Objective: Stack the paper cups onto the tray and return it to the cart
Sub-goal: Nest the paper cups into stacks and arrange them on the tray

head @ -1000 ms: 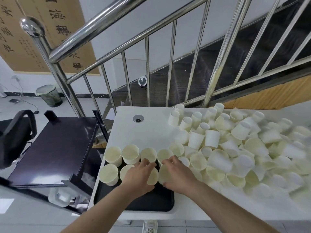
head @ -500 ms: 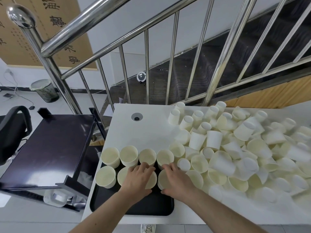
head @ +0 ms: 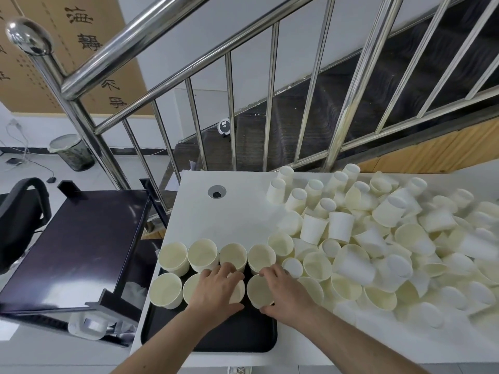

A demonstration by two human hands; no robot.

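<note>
Two hands (head: 218, 288) gripping smooth round paper cups (head: 258, 290)

Cream cups, black tray, white table

The paper cups (head: 202, 254) are pale cream inside and whiter on their outer walls — the heap (head: 378, 238) to the right looks the same. The tray (head: 243, 336) is plain black, the table (head: 232, 217) plain white with a grey-ringed dark hole (head: 216, 191). The cart (head: 75, 247) top is glossy dark purple-black. The stair railing (head: 189, 41) is shiny silver steel — behind it hangs a tan panel (head: 54, 49) with black calligraphy. The stairs (head: 324, 117) are dark, edged with orange-brown wood.
</note>
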